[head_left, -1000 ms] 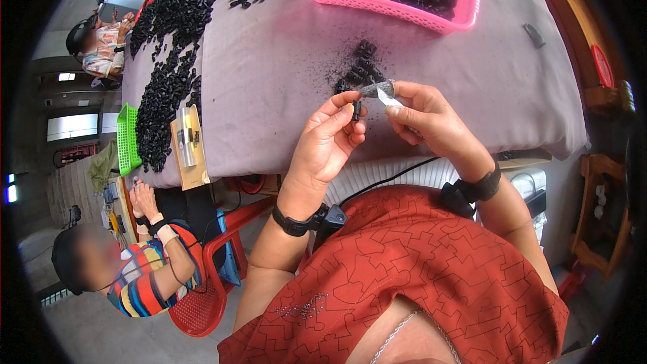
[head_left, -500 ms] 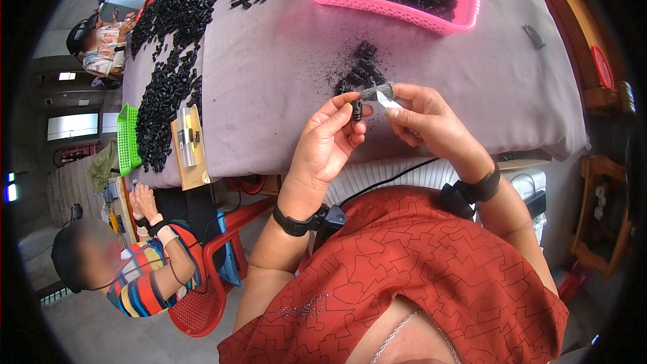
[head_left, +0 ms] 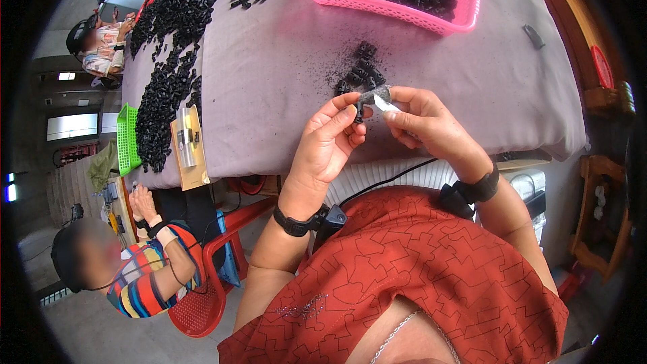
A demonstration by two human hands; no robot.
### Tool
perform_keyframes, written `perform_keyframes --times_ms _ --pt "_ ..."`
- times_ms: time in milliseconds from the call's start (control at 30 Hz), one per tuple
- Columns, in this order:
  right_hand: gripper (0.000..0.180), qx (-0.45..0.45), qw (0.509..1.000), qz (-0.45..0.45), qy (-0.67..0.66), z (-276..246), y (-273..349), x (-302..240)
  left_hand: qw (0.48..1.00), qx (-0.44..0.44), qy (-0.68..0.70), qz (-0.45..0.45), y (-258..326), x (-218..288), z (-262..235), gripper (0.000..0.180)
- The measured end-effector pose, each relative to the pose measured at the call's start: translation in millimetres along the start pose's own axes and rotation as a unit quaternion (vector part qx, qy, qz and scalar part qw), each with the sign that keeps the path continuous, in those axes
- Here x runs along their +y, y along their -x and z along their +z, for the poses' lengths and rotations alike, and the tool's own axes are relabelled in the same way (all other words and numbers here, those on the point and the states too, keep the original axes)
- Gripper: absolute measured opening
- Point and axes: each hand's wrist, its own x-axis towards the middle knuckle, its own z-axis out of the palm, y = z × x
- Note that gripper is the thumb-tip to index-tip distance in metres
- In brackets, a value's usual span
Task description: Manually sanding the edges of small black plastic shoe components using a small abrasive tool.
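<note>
Held over the table's near edge, my left hand [head_left: 331,133] pinches a small black ribbed plastic part [head_left: 358,114] between thumb and fingers. My right hand [head_left: 431,120] is closed on a small blade [head_left: 384,103], pale and pointed, with a dark, shiny piece beside it at the fingertips. The blade's tip is close to the black part; whether they touch I cannot tell. Just beyond my fingers, several similar black parts [head_left: 366,67] lie on the grey cloth among dark shavings [head_left: 323,67].
A pink basket [head_left: 377,12] of black parts stands at the far side. Long heaps of black parts [head_left: 162,104] cover the left, by a green basket [head_left: 128,138] and a cardboard piece [head_left: 192,162] with a clear roll. One person [head_left: 151,263] sits left, another [head_left: 101,47] farther off.
The black part has tilted slightly in my left fingers. My right hand and the blade have shifted a little to the left. Everything else stays put.
</note>
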Motion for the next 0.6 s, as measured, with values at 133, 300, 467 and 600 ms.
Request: perform_keyframes --times_ms 133,300,467,600 --pt "0.025 0.003 1.000 -0.003 0.000 -0.3 -0.4 2.4 1.000 0.002 -0.002 0.001 0.1 -0.5 -0.6 0.025" --pt "0.025 0.003 1.000 0.003 0.002 0.3 -0.3 0.6 1.000 0.002 -0.004 -0.001 -0.8 -1.4 -2.4 0.025" --pt "0.026 -0.002 1.000 -0.006 -0.021 -1.8 -1.5 3.3 1.000 0.004 -0.007 0.002 -1.2 -1.2 -1.4 0.025" --pt "0.027 0.002 1.000 -0.009 -0.015 -1.6 -1.3 1.8 1.000 -0.001 -0.007 0.002 -2.0 -0.2 0.1 0.025"
